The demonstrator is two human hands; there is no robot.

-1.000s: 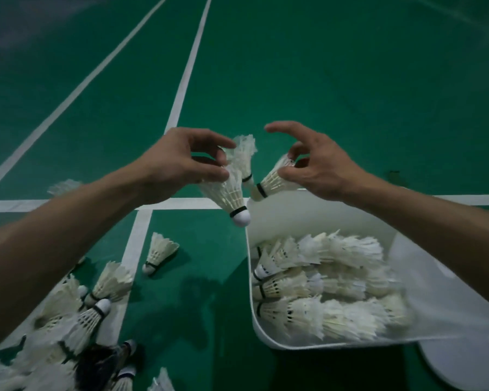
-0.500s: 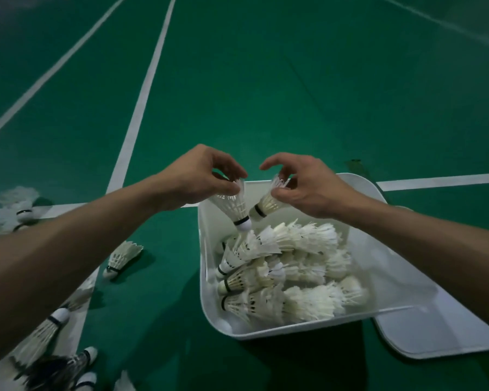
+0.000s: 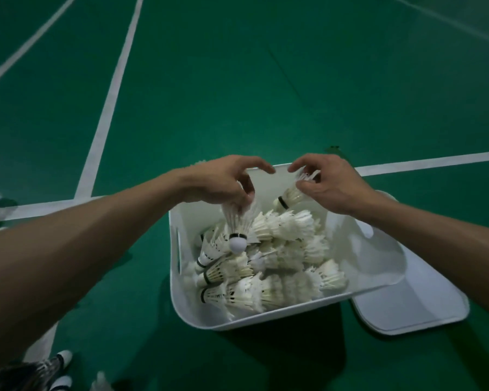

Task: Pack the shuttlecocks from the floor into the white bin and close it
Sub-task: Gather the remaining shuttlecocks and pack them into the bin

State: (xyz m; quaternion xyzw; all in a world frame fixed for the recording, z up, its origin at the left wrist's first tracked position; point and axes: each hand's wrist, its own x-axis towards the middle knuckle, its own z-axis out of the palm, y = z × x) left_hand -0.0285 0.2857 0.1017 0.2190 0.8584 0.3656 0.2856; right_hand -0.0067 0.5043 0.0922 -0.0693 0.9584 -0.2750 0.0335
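Head camera looks down at a green court floor [image 3: 266, 80] where a white bin [image 3: 181, 300] stands open. The person's left hand [image 3: 223, 182] pinches a shuttlecock [image 3: 239, 224] by its feathers, so the round cork tip hangs straight down over the left side of the bin. The right hand [image 3: 331, 184] pinches a second shuttlecock [image 3: 290, 197] by the feather end too, over the far edge of the bin, with its tip slanting down and left. Holding them by the feathers lets each one go in tip first, I think.

Inside the bin the packed shuttlecocks [image 3: 280, 289] lie on their sides in rows, one pushed into the next, tips toward the left wall. That looks like a way to save room. The lid [image 3: 412, 306] lies flat on the floor just beside the bin's near right corner, out of the way but close for closing. Some loose shuttlecocks [image 3: 54, 368] wait on the floor, well apart from the bin on its left, so the job is not done yet.
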